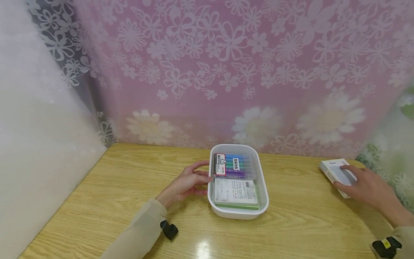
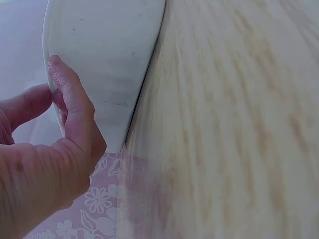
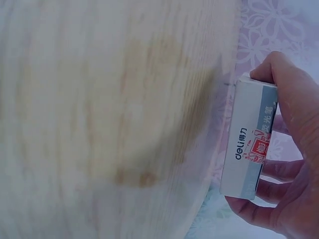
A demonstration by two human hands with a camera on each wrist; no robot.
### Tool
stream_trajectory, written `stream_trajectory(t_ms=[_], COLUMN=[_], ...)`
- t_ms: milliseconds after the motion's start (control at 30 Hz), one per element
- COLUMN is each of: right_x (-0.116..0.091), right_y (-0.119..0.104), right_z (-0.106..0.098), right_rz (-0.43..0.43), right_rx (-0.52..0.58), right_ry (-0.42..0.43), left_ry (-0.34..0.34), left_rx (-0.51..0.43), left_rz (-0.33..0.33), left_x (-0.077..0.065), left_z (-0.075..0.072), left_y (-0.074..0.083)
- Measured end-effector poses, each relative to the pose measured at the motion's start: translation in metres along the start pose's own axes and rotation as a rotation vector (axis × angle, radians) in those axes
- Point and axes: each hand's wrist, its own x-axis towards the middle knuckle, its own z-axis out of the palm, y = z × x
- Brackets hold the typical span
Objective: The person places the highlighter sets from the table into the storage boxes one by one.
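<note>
In the head view a white plastic bin [image 1: 263, 194] stands on the table, holding a clear pack of coloured pens [image 1: 239, 165] and a small printed booklet or card pack [image 1: 234, 191] with a green item under it. My left hand [image 1: 192, 181] grips the bin's left side; in the left wrist view the thumb and forefinger [image 2: 72, 94] meet at its rim. Far to the right, my right hand [image 1: 367, 185] holds a white and grey deli highlighter box [image 1: 337, 174]. The right wrist view shows this carton [image 3: 244, 144] between thumb and fingers, its lettered side exposed.
The wooden table [image 1: 136, 194] runs back to a pink flowered curtain [image 1: 207, 72]. Pale sheeting [image 1: 38, 108] hangs on the left, and a green-patterned cloth [image 1: 394, 154] borders the right end. Table surface lies between the bin and the right hand.
</note>
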Motion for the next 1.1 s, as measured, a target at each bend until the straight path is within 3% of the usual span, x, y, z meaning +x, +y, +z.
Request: stream_trajectory(t_ms=[433,1100], right_x=[-0.009,-0.014], right_y=[-0.013,-0.047], right_z=[-0.001,-0.004], right_rz=[0.017,-0.093], right_rx=[0.018,0.016], right_ry=[0.030,0.104], left_ry=[-0.005,-0.002], left_rx=[0.004,0.001], left_rz=[-0.004,-0.008], left_x=[-0.002,0.001], left_z=[0.000,0.000], left_y=[-0.001,0.001])
